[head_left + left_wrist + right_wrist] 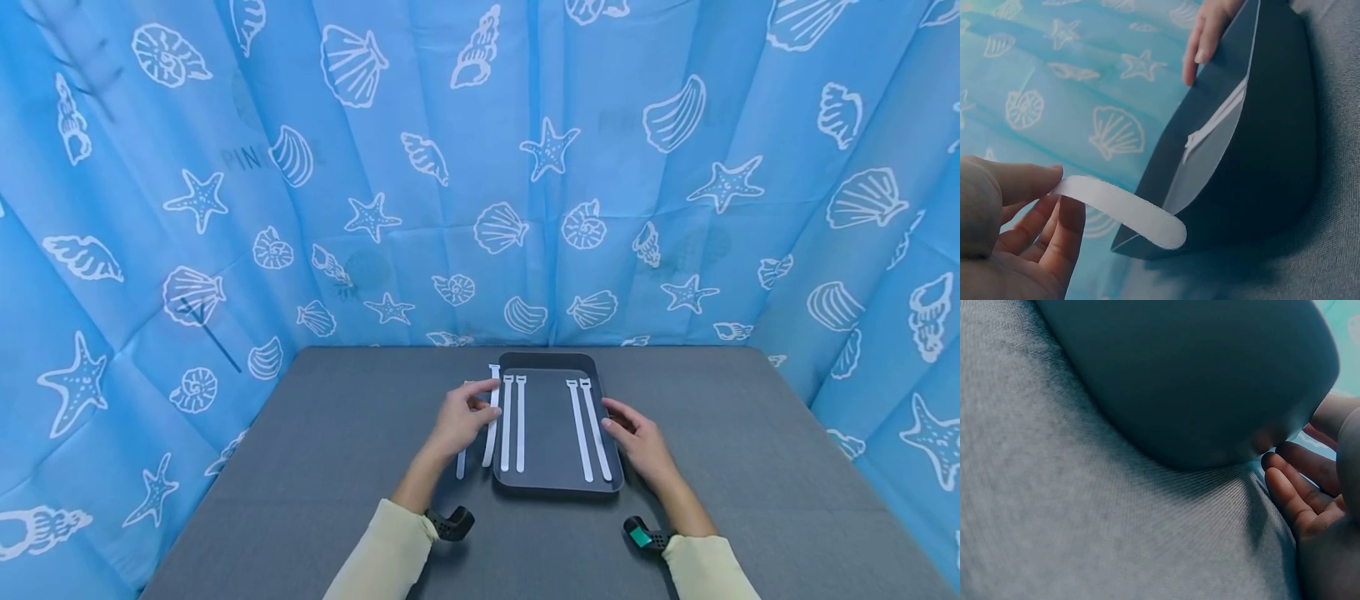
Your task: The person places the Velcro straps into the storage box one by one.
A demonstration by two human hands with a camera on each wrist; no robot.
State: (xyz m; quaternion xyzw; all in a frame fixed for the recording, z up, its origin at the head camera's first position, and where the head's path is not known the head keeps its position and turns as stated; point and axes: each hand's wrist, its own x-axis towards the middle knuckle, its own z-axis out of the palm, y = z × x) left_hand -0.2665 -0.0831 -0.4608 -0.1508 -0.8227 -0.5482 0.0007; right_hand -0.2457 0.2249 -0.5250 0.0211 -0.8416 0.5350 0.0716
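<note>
My left hand [456, 418] pinches a white slotted-head cable strap [491, 437] between thumb and fingers, just over the left rim of a dark grey tray [551, 433]. In the left wrist view the strap's rounded tail [1147, 222] sticks out from the fingertips, in front of the tray's wall. Inside the tray lie two straps [521, 425] on the left and two more [581, 429] on the right, heads at the far end. At the tray's right side my right hand [643, 446] rests with relaxed fingers [1291, 490] against or close beside the outer wall.
Another white strap [461, 464] lies on the grey table [337, 467], partly hidden by my left hand and forearm. A blue curtain [450, 167] with shell and starfish prints hangs behind the table and along both sides.
</note>
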